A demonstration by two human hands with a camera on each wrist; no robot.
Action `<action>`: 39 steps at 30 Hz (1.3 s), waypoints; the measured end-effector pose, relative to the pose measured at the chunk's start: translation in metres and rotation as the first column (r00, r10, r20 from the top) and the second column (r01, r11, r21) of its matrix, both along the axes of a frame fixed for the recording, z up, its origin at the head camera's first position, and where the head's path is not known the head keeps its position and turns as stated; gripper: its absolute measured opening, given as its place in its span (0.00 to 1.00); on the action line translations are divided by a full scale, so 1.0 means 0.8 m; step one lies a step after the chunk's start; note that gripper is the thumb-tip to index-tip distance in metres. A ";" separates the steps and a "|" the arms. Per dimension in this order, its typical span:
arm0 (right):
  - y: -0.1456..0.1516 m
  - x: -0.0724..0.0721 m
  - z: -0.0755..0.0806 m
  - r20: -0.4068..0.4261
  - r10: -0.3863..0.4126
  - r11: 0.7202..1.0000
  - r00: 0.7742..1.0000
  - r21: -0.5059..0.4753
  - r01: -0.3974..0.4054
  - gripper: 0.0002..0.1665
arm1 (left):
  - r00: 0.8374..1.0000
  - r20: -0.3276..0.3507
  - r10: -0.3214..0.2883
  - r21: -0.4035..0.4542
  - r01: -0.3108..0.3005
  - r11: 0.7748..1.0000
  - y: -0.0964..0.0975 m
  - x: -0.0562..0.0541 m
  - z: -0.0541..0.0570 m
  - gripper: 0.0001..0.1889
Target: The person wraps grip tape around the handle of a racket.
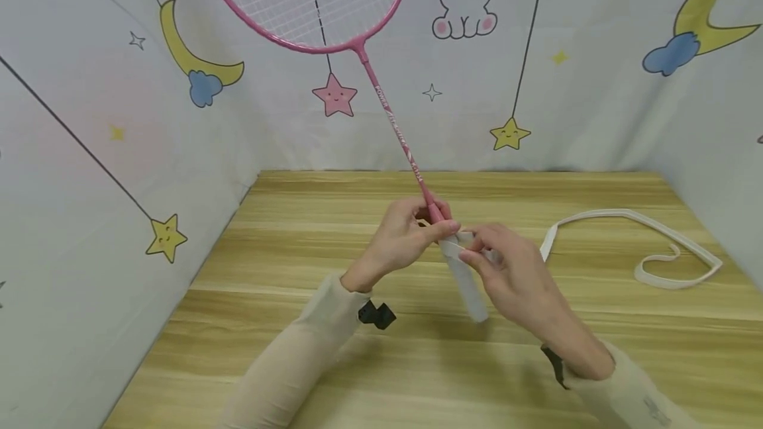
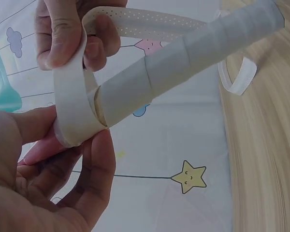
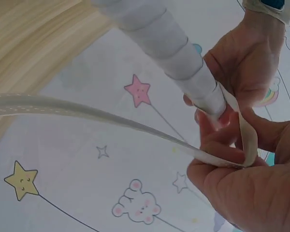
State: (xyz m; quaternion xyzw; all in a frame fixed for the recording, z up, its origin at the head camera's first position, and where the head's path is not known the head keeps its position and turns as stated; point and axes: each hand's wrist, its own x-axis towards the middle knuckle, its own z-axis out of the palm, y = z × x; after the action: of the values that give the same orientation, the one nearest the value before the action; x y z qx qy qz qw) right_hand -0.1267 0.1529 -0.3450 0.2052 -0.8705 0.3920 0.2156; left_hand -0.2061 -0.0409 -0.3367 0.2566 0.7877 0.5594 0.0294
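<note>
A pink badminton racket [image 1: 390, 121] is held at a slant, its head up and to the left. My left hand [image 1: 405, 234] grips it at the pink cone just above the handle, thumb on one side and fingers curled beneath. White overgrip tape [image 2: 71, 104] covers the handle in overlapping spiral turns, and its newest turn passes round the top end by the cone. My right hand [image 1: 515, 277] pinches the tape close to the handle. From there the perforated loose length [image 2: 145, 21] trails away in the left wrist view.
The tape's free tail [image 1: 632, 214] lies in a loose curve on the wooden table [image 1: 286, 217] at right. A white cloth backdrop [image 1: 381, 144] with printed stars, moons and a rabbit stands behind and along both sides. Black bands sit at both wrists.
</note>
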 end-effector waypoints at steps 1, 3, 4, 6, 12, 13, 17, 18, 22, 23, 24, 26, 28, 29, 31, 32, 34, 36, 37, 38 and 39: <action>-0.001 0.000 -0.002 -0.040 0.003 1.000 0.999 -0.004 -0.003 0.10 | 1.000 0.000 0.013 0.005 -0.013 1.000 0.000 0.000 0.000 0.09; -0.004 0.000 -0.006 -0.118 0.005 1.000 0.993 -0.007 -0.006 0.10 | 0.999 0.009 0.037 0.020 -0.037 0.999 0.001 0.001 0.001 0.09; -0.005 0.001 -0.009 -0.156 0.003 1.000 0.988 -0.007 -0.004 0.11 | 0.999 0.015 0.047 0.028 -0.048 0.998 0.001 0.002 0.001 0.09; -0.009 0.001 -0.012 -0.225 -0.004 1.000 0.974 0.007 0.006 0.12 | 0.998 0.032 0.058 0.050 -0.060 0.997 0.001 0.002 0.001 0.08; -0.010 -0.001 -0.015 -0.264 0.012 0.999 0.964 0.036 -0.002 0.12 | 0.995 0.066 0.081 0.081 -0.086 0.993 0.002 0.003 0.001 0.08; -0.008 -0.001 -0.014 -0.251 0.017 0.999 0.968 0.039 -0.007 0.12 | 0.994 0.068 0.081 0.077 -0.086 0.993 0.002 0.003 0.000 0.08; 0.001 -0.006 -0.006 -0.164 0.054 0.998 0.985 0.047 -0.046 0.10 | 0.996 0.081 0.031 0.056 -0.035 0.998 -0.002 0.001 0.000 0.08; 0.003 -0.008 -0.004 -0.123 0.071 0.997 0.990 0.044 -0.066 0.10 | 0.996 0.089 0.008 0.053 -0.012 0.998 -0.003 0.000 0.000 0.08; 0.012 -0.016 0.008 0.100 0.143 0.990 0.985 -0.012 -0.143 0.07 | 0.987 0.124 -0.100 0.055 0.093 0.994 -0.008 -0.004 0.000 0.09; 0.014 -0.018 0.010 0.164 0.160 0.987 0.973 -0.042 -0.155 0.07 | 0.984 0.133 -0.120 0.055 0.114 0.992 -0.009 -0.005 0.000 0.09; 0.015 -0.020 0.012 0.223 0.174 0.984 0.959 -0.073 -0.162 0.06 | 0.980 0.141 -0.137 0.057 0.131 0.990 -0.010 -0.006 0.000 0.09; 0.018 -0.024 0.015 0.318 0.204 0.976 0.926 -0.144 -0.166 0.06 | 0.973 0.162 -0.166 0.063 0.158 0.985 -0.011 -0.009 -0.001 0.08; 0.019 -0.027 0.016 0.388 0.246 0.959 0.888 -0.228 -0.166 0.07 | 0.965 0.185 -0.189 0.073 0.178 0.981 -0.012 -0.012 -0.003 0.07; 0.019 -0.029 0.017 0.410 0.267 0.950 0.872 -0.261 -0.169 0.07 | 0.960 0.196 -0.201 0.084 0.188 0.979 -0.012 -0.013 -0.004 0.07; 0.020 -0.031 0.018 0.441 0.297 0.937 0.847 -0.306 -0.169 0.08 | 0.951 0.215 -0.224 0.105 0.205 0.973 -0.012 -0.015 -0.006 0.07; 0.020 -0.031 0.018 0.449 0.310 0.931 0.838 -0.322 -0.172 0.08 | 0.947 0.219 -0.235 0.115 0.214 0.970 -0.013 -0.016 -0.007 0.07; 0.020 -0.032 0.018 0.470 0.318 0.928 0.823 -0.332 -0.168 0.08 | 0.942 0.223 -0.252 0.132 0.227 0.965 -0.013 -0.016 -0.008 0.07; 0.019 -0.032 0.018 0.486 0.313 0.931 0.816 -0.328 -0.161 0.08 | 0.939 0.225 -0.258 0.140 0.231 0.963 -0.013 -0.017 -0.009 0.06; 0.019 -0.031 0.018 0.489 0.313 0.930 0.814 -0.331 -0.159 0.09 | 0.940 0.224 -0.259 0.139 0.232 0.963 -0.013 -0.017 -0.009 0.06; 0.019 -0.031 0.017 0.491 0.314 0.929 0.813 -0.334 -0.157 0.09 | 0.940 0.223 -0.260 0.142 0.233 0.962 -0.012 -0.017 -0.009 0.06; 0.019 -0.031 0.017 0.496 0.310 0.930 0.811 -0.337 -0.150 0.09 | 0.939 0.224 -0.261 0.145 0.233 0.962 -0.012 -0.017 -0.009 0.06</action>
State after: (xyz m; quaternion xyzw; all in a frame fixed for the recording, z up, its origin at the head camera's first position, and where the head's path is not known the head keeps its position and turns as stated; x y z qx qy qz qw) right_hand -0.1514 0.1678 -0.3316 0.1583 -0.7990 0.5769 -0.0612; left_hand -0.2196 -0.0505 -0.3442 0.2849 0.7060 0.6230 0.1799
